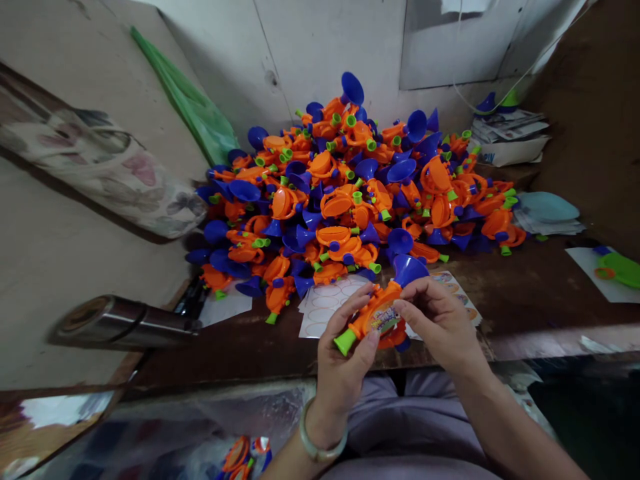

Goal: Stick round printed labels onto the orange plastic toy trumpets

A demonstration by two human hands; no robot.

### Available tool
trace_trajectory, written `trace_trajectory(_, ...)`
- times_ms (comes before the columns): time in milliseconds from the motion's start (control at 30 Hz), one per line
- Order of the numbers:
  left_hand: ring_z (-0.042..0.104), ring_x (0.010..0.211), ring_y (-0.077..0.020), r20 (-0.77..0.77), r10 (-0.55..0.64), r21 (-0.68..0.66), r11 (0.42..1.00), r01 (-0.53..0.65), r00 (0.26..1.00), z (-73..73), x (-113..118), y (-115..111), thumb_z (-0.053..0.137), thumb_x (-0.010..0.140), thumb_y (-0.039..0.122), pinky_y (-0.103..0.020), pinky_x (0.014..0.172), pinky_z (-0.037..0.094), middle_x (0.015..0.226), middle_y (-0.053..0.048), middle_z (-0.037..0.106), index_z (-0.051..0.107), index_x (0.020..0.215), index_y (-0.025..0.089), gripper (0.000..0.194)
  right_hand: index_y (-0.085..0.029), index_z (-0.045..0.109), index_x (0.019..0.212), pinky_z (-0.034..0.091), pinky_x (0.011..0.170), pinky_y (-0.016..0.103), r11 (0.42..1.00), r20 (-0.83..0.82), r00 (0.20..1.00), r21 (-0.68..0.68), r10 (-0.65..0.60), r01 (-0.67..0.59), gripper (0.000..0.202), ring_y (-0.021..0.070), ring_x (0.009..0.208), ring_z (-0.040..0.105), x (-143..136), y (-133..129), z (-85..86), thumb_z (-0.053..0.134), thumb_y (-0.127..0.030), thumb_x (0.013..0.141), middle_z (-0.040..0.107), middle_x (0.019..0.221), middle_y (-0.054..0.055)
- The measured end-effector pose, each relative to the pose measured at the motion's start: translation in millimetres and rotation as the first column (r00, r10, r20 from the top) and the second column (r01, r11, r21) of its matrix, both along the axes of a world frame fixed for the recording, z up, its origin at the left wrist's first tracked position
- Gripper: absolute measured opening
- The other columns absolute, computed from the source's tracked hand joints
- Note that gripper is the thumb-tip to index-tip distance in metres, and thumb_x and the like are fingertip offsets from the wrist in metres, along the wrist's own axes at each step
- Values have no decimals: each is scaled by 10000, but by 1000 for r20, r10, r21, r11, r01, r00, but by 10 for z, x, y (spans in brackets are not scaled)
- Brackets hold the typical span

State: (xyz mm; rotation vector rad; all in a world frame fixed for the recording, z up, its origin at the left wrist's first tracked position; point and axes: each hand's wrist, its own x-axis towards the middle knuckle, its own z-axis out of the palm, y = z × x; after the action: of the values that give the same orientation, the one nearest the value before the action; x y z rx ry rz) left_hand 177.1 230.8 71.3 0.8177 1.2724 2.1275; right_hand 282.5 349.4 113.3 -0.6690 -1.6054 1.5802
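Note:
An orange toy trumpet (387, 298) with a blue bell and a green mouthpiece is held above the table's front edge. My left hand (345, 347) wraps round its mouthpiece end, thumb on the body. On the other side, my right hand (435, 320) pinches near the bell, its thumb and fingers at the upper edge of a colourful oval sticker (384, 320) on the trumpet's side. Beneath and behind the hands lie a white sheet with oval outlines (317, 310) and a sheet of printed stickers (463, 293), partly covered by my right hand.
A big pile of similar trumpets (340, 200) fills the table's back. A metal flask (125, 323) lies at the left, below a floral cloth (145, 177). Light-blue ovals (550, 207) and a green piece (623, 268) are at the right. Below the table, a plastic bag (200, 427) holds trumpets.

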Motion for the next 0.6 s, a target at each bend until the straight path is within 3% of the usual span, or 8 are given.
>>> trace_trajectory(300,701,1353,-273,4,43,49,998,-43,999,3,21,8,835,917,257,-353,1105,591,1451,-75,739,818,1205,323,296,-235,702,836,522,532,174,981,43,997,188,-62,53,91,100,570,621,-29,-27,-31,774,-280,869,682,681,-42)
trace_trajectory(600,694,1362,-231,-78,58,64,997,-54,995,-19,28,10,810,938,227,-307,1115,575,1452,-40,743,805,1231,353,319,-241,706,867,534,558,161,889,32,988,441,-150,121,75,91,574,655,-49,-30,-15,748,-188,902,718,712,-54)
